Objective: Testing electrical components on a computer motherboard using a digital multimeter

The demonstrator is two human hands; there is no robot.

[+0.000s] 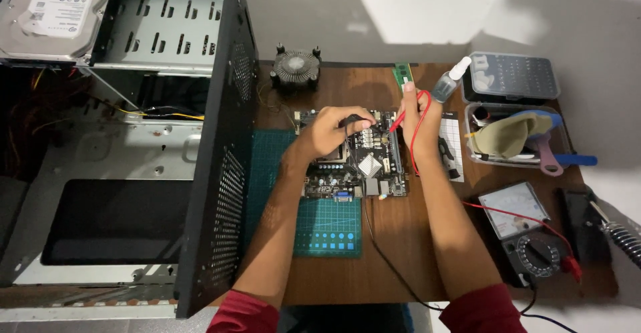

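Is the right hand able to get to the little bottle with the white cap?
Probably yes. The right hand holds a red probe over the motherboard, and the bottle stands just beyond its fingers, with nothing between. The probe would occupy its grip, though.

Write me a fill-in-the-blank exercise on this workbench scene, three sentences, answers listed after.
1. The left hand holds the black probe on the dark green motherboard, while the right hand holds the ____ probe.
2. The motherboard lies partly on a teal ____ mat.
3. The round finned cooler fan rests on the brown wooden table beside the open black computer ____.

Missing words: red; cutting; case
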